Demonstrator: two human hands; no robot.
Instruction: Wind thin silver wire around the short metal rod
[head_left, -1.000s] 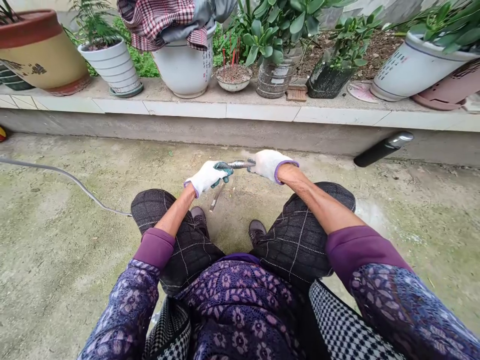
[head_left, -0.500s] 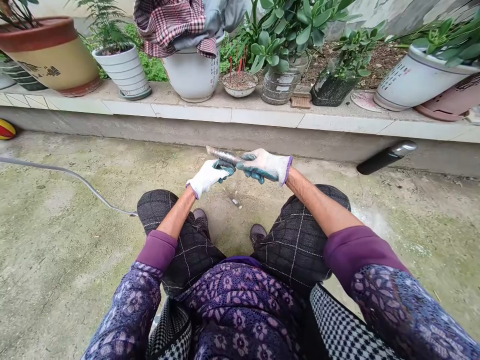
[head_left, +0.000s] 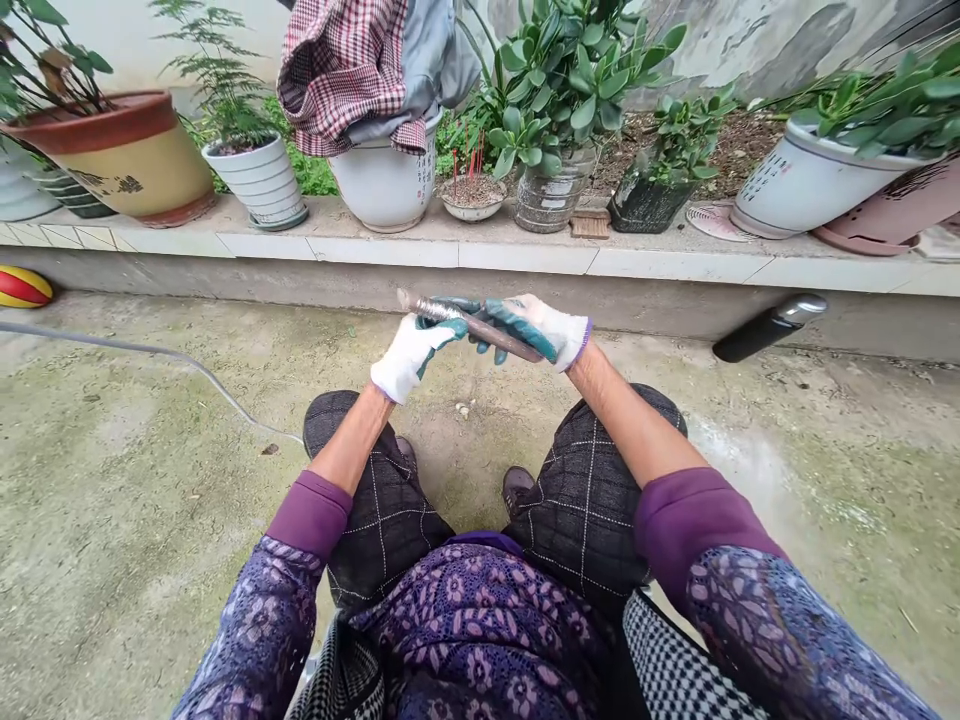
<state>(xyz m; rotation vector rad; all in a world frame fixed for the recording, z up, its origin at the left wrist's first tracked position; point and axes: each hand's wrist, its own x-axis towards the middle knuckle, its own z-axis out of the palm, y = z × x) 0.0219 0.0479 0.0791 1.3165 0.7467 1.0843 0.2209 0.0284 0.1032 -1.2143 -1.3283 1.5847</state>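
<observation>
A brown wooden stick (head_left: 495, 336), with shiny wire wound round it near its pale left end, is held across in front of me above my knees. My left hand (head_left: 420, 345), in a white glove with a teal coated palm, is closed on the wire-wound part, its thumb over the near side. My right hand (head_left: 536, 325), in a matching glove with a purple cuff edge, cups the plain end, which lies along the palm. Some of its fingers show above and below the stick; the rest are hidden behind it.
Potted plants stand along the tiled ledge (head_left: 525, 254), with a bowl of red incense sticks (head_left: 472, 196) among them. A black cylinder (head_left: 769, 328) leans at the ledge's foot. A grey hose (head_left: 172, 355) and a red-yellow ball (head_left: 22, 287) lie to the left.
The stick has turned so its plain end shows across my right palm. My right hand's grip has loosened and shifted along it. The view has tilted up slightly.
</observation>
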